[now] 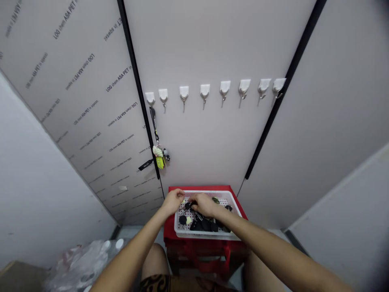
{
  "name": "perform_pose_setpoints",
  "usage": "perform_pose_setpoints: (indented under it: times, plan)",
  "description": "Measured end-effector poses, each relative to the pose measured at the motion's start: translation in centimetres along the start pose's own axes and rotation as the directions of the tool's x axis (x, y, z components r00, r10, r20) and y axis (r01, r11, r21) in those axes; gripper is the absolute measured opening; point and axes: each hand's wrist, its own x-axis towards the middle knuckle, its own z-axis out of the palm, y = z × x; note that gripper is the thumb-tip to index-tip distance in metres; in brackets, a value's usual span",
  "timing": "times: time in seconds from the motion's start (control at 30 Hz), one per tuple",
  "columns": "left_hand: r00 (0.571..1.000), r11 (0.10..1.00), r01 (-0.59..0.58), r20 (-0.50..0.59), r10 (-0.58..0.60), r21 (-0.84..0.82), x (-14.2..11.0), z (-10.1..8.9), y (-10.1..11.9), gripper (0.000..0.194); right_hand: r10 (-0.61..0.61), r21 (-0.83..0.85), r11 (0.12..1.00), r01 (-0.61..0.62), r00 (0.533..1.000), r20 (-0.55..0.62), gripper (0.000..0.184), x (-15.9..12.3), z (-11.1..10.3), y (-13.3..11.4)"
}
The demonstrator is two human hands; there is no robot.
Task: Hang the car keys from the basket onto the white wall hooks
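Note:
A white plastic basket (209,234) holds black straps (206,225), a round black piece (182,220) and a pale yellow tag (189,220). Over its left rim is my left hand (174,201), fingers curled together; a bit of yellow shows by the fingertips, but what they hold is too small to make out. My right hand (203,204) reaches into the basket, its fingers closed on a black keychain (188,205), which the hand partly hides. Up on the wall, a keychain with a black strap and a yellow-green charm (160,162) hangs from the leftmost hook (150,98).
The basket stands on a red cloth-covered stool (173,233) between my knees. A row of several white hooks, including one in the middle (204,91), runs along the panel wall (206,142). Bottles in clear plastic wrap (85,263) lie at lower left beside a cardboard box (21,278).

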Motion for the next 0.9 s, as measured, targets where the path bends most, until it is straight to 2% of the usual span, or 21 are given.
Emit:
perform_pose_setpoints:
  times: [0.1,0.23,0.4,0.5,0.57,0.67,0.73,0.83,0.9]
  plan:
    - [0.999,0.997,-0.043,0.019,0.042,0.068,-0.4,0.2,0.2,0.022,0.053,-0.133,0.990,-0.047,0.998,0.044,0.029,0.9,-0.1,-1.1]
    - [0.996,0.992,-0.070,0.053,0.064,0.104,-0.7,0.1,0.4,0.023,0.109,-0.155,0.983,-0.096,0.991,0.080,0.023,2.0,-0.1,-1.5]
    - [0.997,0.991,-0.072,0.048,0.067,0.109,-1.0,0.0,0.4,0.025,0.017,-0.087,0.996,-0.010,0.997,0.080,0.029,1.4,0.1,-0.1]
    - [0.991,0.986,-0.127,0.046,0.123,0.109,-1.3,0.1,0.8,0.026,-0.092,0.034,0.995,0.093,0.995,-0.031,0.028,0.7,-0.8,0.3]
    - [0.982,0.982,-0.187,0.035,0.186,0.028,-1.4,0.0,1.7,0.034,-0.143,0.127,0.978,0.165,0.975,-0.170,0.025,0.5,-2.5,0.1]
    - [0.957,0.939,-0.283,0.002,0.289,-0.196,-0.7,-0.7,4.1,0.050,-0.171,0.215,0.943,0.253,0.925,-0.338,0.021,0.5,-6.7,-1.1]
    - [0.951,0.902,-0.306,-0.057,0.304,-0.305,0.1,-1.9,6.1,0.040,-0.195,0.252,0.915,0.316,0.891,-0.409,0.019,0.8,-10.0,-2.2]
    - [0.949,0.875,-0.309,-0.189,0.254,-0.374,1.3,-4.5,9.2,0.020,-0.203,0.328,0.852,0.408,0.835,-0.511,0.013,1.7,-14.6,-4.2]
    - [0.925,0.848,-0.348,-0.294,0.242,-0.400,1.8,-6.7,11.3,0.018,-0.186,0.364,0.805,0.468,0.782,-0.594,0.009,2.7,-17.3,-5.7]
